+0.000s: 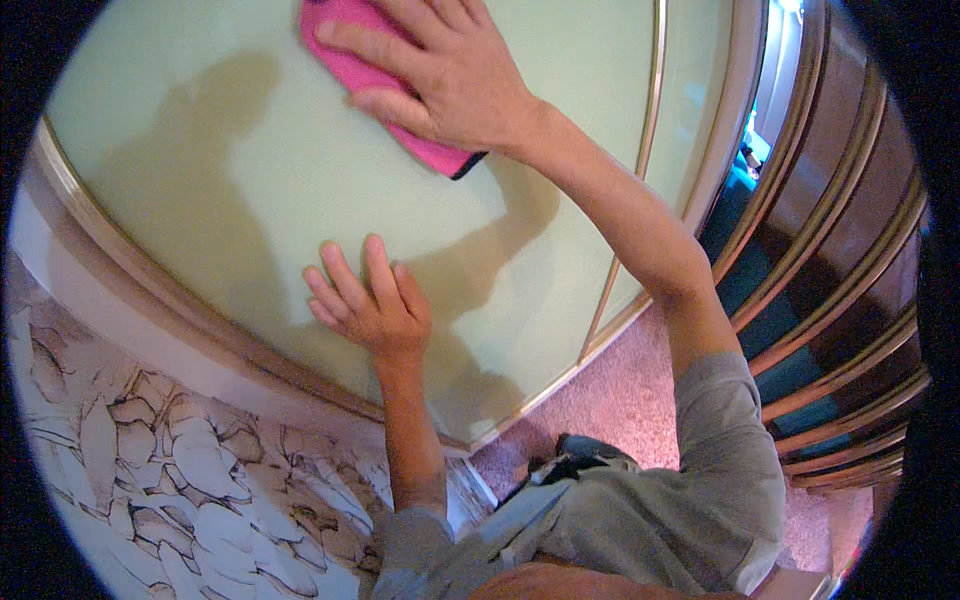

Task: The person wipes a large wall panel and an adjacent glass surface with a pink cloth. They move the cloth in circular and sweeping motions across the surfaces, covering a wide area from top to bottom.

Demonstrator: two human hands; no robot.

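Note:
A pink cloth with a dark edge (442,156) lies flat against a smooth pale green panel (315,180) at the top of the view. My right hand (450,82) presses on the cloth with its fingers spread over it. Lower and to the left, my left hand (375,307) rests against the same panel, fingers apart and holding nothing. Shadows of the head and arms fall across the panel. Part of the cloth and the fingertips of my right hand are cut off by the top of the view.
A thin gold strip (651,97) runs down the panel's right part, and a brown and gold frame (150,277) borders its left side. Patterned stone-look wall covering (187,480) is at lower left. Curved brown slats (832,345) stand at right, with carpet (622,382) below.

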